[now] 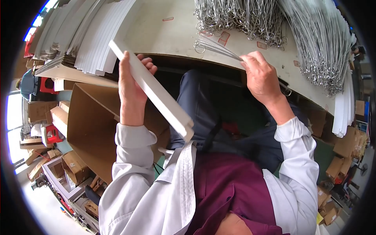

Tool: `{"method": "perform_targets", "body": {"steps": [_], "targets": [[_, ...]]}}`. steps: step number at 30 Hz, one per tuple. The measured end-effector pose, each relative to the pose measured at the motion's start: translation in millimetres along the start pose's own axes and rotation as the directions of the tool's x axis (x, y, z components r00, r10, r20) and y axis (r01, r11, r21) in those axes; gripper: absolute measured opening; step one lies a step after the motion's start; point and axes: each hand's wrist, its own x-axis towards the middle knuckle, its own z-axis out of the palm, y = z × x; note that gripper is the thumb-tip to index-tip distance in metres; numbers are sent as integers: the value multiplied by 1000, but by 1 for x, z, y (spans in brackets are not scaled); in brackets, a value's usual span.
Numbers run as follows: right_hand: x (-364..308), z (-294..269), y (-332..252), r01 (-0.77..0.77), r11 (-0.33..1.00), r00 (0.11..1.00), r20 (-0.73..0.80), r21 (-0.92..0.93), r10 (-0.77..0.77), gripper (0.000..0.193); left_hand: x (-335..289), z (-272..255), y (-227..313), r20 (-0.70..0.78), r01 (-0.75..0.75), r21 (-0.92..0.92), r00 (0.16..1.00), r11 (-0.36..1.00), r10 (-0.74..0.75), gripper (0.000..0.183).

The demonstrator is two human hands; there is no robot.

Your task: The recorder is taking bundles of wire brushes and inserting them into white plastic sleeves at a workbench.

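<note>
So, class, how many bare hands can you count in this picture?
2. The left hand grips a long white flat board held over the lap; the right hand pinches a thin bundle of silver metal wires at the table edge.

The long flat white board [152, 90] looks like matt, smooth card or foam. The thin bundle of silvery wire pieces with ring ends [215, 46] is bare, shiny metal, as are the heaped silvery wires [321, 43]. The pale worktable top [164, 33] looks matt and scuffed. The brown box [94, 129] is dull cardboard.
</note>
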Motion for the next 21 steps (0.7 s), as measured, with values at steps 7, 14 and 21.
{"method": "perform_targets", "body": {"steps": [7, 14, 21], "targets": [[-34, -21, -32, -409, 723, 910, 188, 556, 369, 16, 1, 25, -1, -93, -75, -71, 993, 995, 69, 51], [-41, -21, -61, -433, 577, 886, 210, 692, 413, 31, 2, 56, -12, 158, -30, -242, 985, 970, 70, 48], [-67, -45, -54, -587, 335, 799, 460, 737, 387, 32, 3, 68, -10, 53, -89, -266, 993, 960, 107, 54]]}}
